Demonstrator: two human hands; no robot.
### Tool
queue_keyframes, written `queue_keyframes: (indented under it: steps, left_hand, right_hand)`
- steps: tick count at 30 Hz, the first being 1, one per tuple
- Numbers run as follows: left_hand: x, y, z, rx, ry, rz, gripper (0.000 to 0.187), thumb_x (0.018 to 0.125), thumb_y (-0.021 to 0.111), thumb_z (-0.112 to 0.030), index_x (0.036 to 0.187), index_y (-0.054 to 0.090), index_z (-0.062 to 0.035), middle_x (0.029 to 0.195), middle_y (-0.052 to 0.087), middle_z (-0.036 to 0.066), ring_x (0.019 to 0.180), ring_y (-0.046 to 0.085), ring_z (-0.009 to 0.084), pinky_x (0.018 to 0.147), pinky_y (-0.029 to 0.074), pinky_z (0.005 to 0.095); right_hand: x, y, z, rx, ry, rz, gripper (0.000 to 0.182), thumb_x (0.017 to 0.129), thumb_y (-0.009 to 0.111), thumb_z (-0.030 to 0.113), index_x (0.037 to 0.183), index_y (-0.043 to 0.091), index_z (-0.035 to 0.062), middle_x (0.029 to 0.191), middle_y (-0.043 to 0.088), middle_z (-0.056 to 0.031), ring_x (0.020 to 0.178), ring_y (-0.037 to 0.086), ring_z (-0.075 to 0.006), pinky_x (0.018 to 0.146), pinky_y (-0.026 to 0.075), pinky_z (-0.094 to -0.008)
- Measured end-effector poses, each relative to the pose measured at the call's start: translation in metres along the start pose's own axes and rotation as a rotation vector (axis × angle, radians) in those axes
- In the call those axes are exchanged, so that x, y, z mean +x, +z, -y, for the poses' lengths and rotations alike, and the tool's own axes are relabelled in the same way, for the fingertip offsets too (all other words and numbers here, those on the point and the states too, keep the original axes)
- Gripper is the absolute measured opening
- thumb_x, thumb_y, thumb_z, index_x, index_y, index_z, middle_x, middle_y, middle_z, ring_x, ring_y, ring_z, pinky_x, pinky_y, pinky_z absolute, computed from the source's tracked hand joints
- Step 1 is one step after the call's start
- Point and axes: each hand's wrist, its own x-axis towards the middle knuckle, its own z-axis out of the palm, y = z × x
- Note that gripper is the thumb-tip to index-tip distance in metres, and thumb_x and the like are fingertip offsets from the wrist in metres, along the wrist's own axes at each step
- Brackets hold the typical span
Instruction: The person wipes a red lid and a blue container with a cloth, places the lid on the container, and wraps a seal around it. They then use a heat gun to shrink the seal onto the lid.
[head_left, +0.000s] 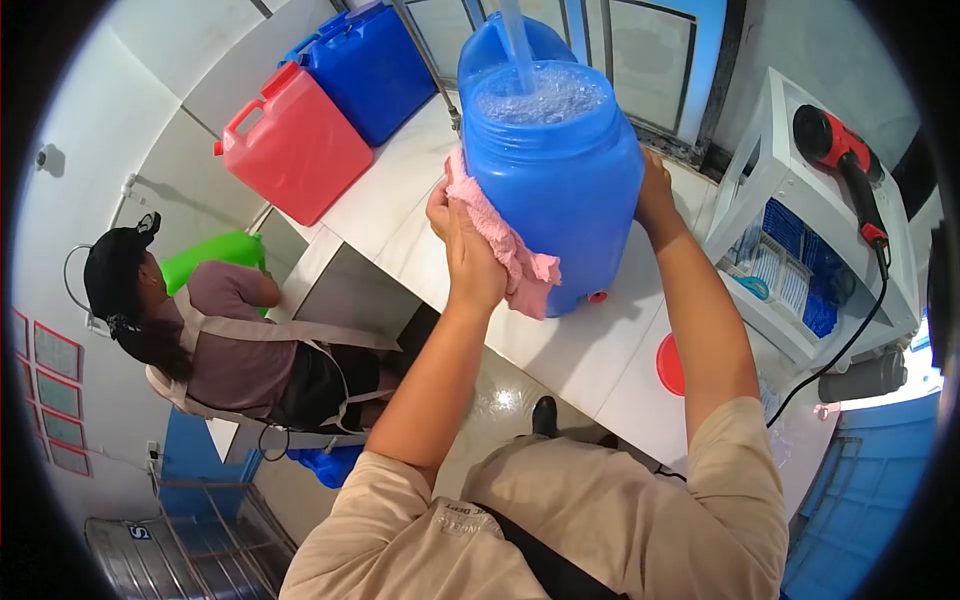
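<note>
Has the jug point(555, 205) on the surface point(385, 205), between left hand point(475, 252) and right hand point(655, 192). Clamps left fingers point(437, 212) on the cloth point(527, 278) against it. Cannot tell the grip of right fingers, hidden behind.

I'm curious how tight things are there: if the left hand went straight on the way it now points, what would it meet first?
Probably the pink cloth, which the left hand is touching, then the blue container beyond it; exact depth is hard to judge from this one view.
</note>
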Motion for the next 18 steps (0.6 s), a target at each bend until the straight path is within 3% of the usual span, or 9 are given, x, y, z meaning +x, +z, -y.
queue_keyframes:
  steps: [2, 6, 8, 9, 12, 15, 17, 18]
  left_hand:
    - [-0.005, -0.006, 0.011, 0.142, -0.044, -0.035, 0.060, 0.115, 0.017, -0.036, 0.157, 0.023, 0.0064, 0.163, 0.023, 0.022, 0.151, 0.029, 0.0319, 0.124, 0.024, 0.0411]
    - [-0.011, 0.013, -0.012, 0.281, 0.125, -0.142, 0.049, 0.115, 0.024, -0.029, 0.150, 0.027, 0.0044, 0.160, 0.029, 0.022, 0.148, 0.035, 0.0294, 0.124, 0.027, 0.0405]
    - [-0.014, 0.027, -0.025, 0.209, 0.189, -0.237, 0.042, 0.114, 0.029, -0.025, 0.144, 0.031, 0.0045, 0.158, 0.032, 0.023, 0.148, 0.036, 0.0293, 0.124, 0.027, 0.0412]
    - [-0.016, 0.032, -0.027, 0.185, 0.213, -0.270, 0.039, 0.114, 0.030, -0.023, 0.142, 0.032, 0.0046, 0.157, 0.033, 0.023, 0.148, 0.036, 0.0293, 0.123, 0.028, 0.0415]
    - [-0.022, 0.033, -0.022, 0.098, 0.328, -0.276, 0.046, 0.113, 0.034, -0.019, 0.150, 0.029, 0.0081, 0.157, 0.033, 0.024, 0.150, 0.033, 0.0302, 0.123, 0.027, 0.0409]
    - [-0.036, 0.026, -0.016, 0.320, 0.275, -0.159, 0.051, 0.112, 0.036, -0.017, 0.154, 0.028, 0.0113, 0.157, 0.035, 0.026, 0.148, 0.035, 0.0318, 0.122, 0.026, 0.0406]
    - [-0.031, 0.022, -0.014, 0.471, 0.470, -0.107, 0.048, 0.108, 0.040, -0.010, 0.149, 0.034, 0.0147, 0.151, 0.044, 0.028, 0.135, 0.047, 0.0369, 0.116, 0.033, 0.0435]
    - [-0.022, 0.023, -0.024, 0.384, 0.522, -0.053, 0.046, 0.107, 0.046, -0.011, 0.145, 0.041, 0.0148, 0.147, 0.048, 0.030, 0.135, 0.047, 0.0397, 0.115, 0.034, 0.0451]
  right_hand:
    - [-0.008, 0.008, -0.009, -0.309, -0.014, 0.185, 0.036, 0.101, 0.051, 0.022, 0.135, 0.063, 0.0165, 0.132, 0.064, -0.0213, 0.121, 0.062, -0.0392, 0.102, 0.048, -0.0550]
    - [-0.007, 0.000, -0.005, -0.269, 0.051, 0.344, 0.042, 0.099, 0.052, 0.020, 0.140, 0.061, 0.0194, 0.125, 0.069, -0.0198, 0.119, 0.064, -0.0379, 0.100, 0.049, -0.0557]
    - [-0.014, -0.004, 0.002, -0.164, 0.295, 0.417, 0.044, 0.099, 0.053, 0.020, 0.143, 0.059, 0.0190, 0.118, 0.072, -0.0178, 0.116, 0.066, -0.0384, 0.099, 0.051, -0.0540]
    - [-0.014, 0.001, 0.000, -0.163, 0.290, 0.416, 0.044, 0.099, 0.053, 0.020, 0.143, 0.059, 0.0190, 0.118, 0.072, -0.0178, 0.116, 0.066, -0.0384, 0.099, 0.051, -0.0540]
    - [-0.018, 0.019, -0.013, 0.075, 0.421, 0.332, 0.044, 0.098, 0.055, 0.020, 0.142, 0.059, 0.0191, 0.124, 0.069, -0.0186, 0.119, 0.064, -0.0396, 0.100, 0.051, -0.0521]
    - [-0.016, 0.019, -0.014, 0.216, 0.385, 0.194, 0.045, 0.099, 0.060, 0.023, 0.144, 0.057, 0.0134, 0.133, 0.065, -0.0217, 0.123, 0.063, -0.0396, 0.102, 0.051, -0.0482]
    - [-0.017, 0.010, -0.010, 0.463, 0.178, -0.059, 0.044, 0.105, 0.058, 0.027, 0.144, 0.056, 0.0062, 0.137, 0.063, -0.0196, 0.123, 0.063, -0.0315, 0.103, 0.050, -0.0424]
    - [-0.020, -0.011, 0.010, 0.464, 0.177, -0.057, 0.044, 0.105, 0.058, 0.027, 0.144, 0.056, 0.0062, 0.137, 0.063, -0.0196, 0.123, 0.063, -0.0315, 0.103, 0.050, -0.0424]
